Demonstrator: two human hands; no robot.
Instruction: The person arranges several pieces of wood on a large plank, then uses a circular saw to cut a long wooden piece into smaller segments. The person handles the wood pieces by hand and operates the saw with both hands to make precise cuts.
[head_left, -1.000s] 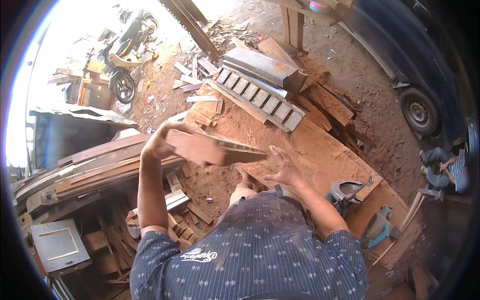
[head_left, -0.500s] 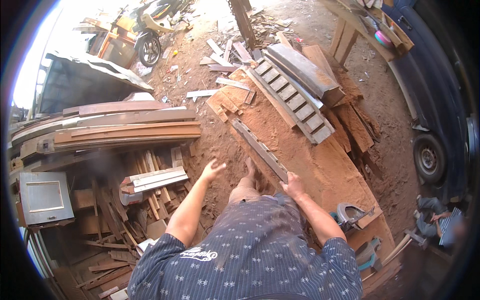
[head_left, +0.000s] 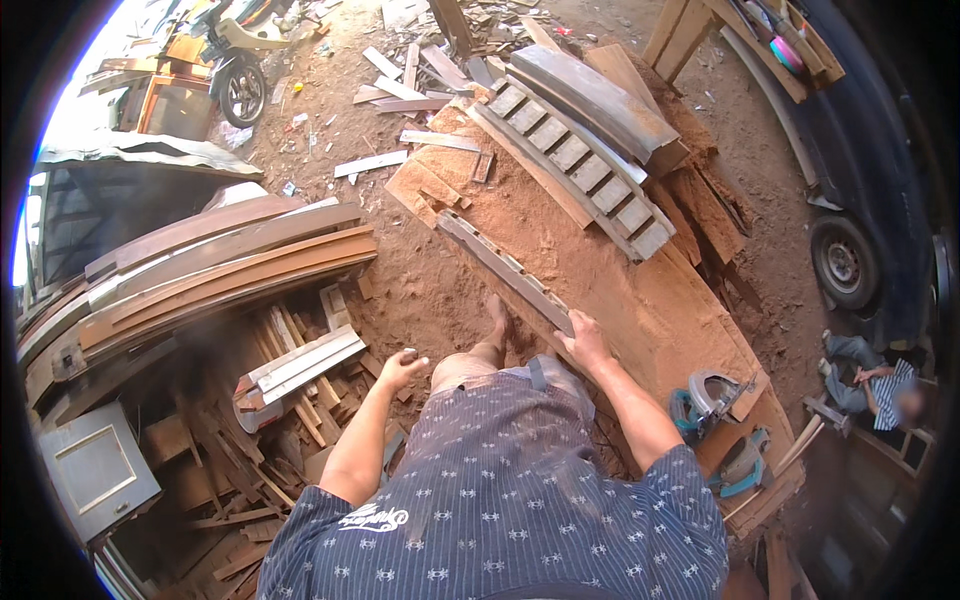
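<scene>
My right hand (head_left: 587, 342) is closed round the near end of a long, narrow notched wooden rail (head_left: 508, 278). The rail lies along the left edge of a sawdust-covered wooden workbench (head_left: 640, 325). Off to the left of the bench, my left hand (head_left: 402, 370) is in the air with its fingers apart and nothing visible in it. Farther right on the bench rests a slatted, ladder-like wooden piece (head_left: 570, 155). A circular saw (head_left: 708, 400) and a teal power tool (head_left: 745, 462) stand at the bench's near right end.
Long stacked planks (head_left: 230, 265) and scrap wood lie to the left, beside a grey cabinet door (head_left: 95, 470). A motorbike (head_left: 240, 85) stands at the far left. A dark vehicle (head_left: 880, 180) is on the right, with a seated person (head_left: 870, 390) nearby.
My left hand has drawn down and a little to the left, its fingers less spread. My right hand keeps hold of the rail. The whole view has shifted and turned slightly.
</scene>
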